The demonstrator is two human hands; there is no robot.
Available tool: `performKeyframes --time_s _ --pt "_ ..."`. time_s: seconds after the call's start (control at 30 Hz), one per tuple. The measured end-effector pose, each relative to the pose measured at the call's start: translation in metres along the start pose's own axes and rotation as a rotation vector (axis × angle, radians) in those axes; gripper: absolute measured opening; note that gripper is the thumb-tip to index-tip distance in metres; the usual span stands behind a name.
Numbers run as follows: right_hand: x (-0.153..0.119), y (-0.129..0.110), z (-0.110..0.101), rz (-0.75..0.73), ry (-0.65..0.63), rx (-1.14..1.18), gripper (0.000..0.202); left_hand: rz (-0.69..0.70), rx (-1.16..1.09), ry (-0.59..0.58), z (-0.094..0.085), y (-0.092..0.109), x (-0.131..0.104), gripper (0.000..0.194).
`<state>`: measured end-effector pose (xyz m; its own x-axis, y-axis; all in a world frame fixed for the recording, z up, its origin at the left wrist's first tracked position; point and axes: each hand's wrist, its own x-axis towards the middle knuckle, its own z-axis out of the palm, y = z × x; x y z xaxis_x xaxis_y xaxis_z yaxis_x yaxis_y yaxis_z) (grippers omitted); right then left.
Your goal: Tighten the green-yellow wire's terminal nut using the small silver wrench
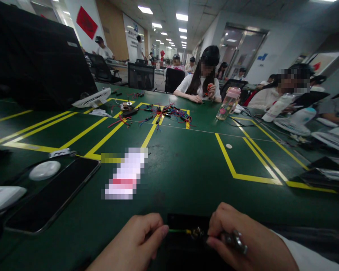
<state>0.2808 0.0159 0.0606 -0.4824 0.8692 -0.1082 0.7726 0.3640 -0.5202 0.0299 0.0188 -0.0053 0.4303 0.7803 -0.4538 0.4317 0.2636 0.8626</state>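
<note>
Two hands busy, right of the black phone [55,195]: left hand [138,239], fingers pinching the green wire [176,230]; right hand [240,229], fingers wrapped round a metal tool [237,242], type too blurred to call. Step looks like working the wire's end; next move calls for steady tension.

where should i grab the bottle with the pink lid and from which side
Probably around the middle of the clear bottle, below its pink lid, coming from the near left: it stands upright, and cables lie to its right.
</note>
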Motion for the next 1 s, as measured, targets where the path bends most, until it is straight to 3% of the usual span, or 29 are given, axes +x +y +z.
performKeyframes --time_s 0.6,0.9,1.0 --pt "0.005 -0.004 -0.001 0.044 -0.061 -0.054 0.009 0.004 -0.001 0.005 -0.001 0.004 -0.004 0.038" --pt "0.015 -0.010 -0.026 -0.165 -0.176 0.006 0.021 -0.015 -0.003 -0.005 0.000 0.008 -0.003 0.036" --pt "0.013 -0.008 -0.027 -0.174 -0.153 0.026 0.018 -0.015 -0.004 -0.021 0.000 0.009 -0.002 0.036"
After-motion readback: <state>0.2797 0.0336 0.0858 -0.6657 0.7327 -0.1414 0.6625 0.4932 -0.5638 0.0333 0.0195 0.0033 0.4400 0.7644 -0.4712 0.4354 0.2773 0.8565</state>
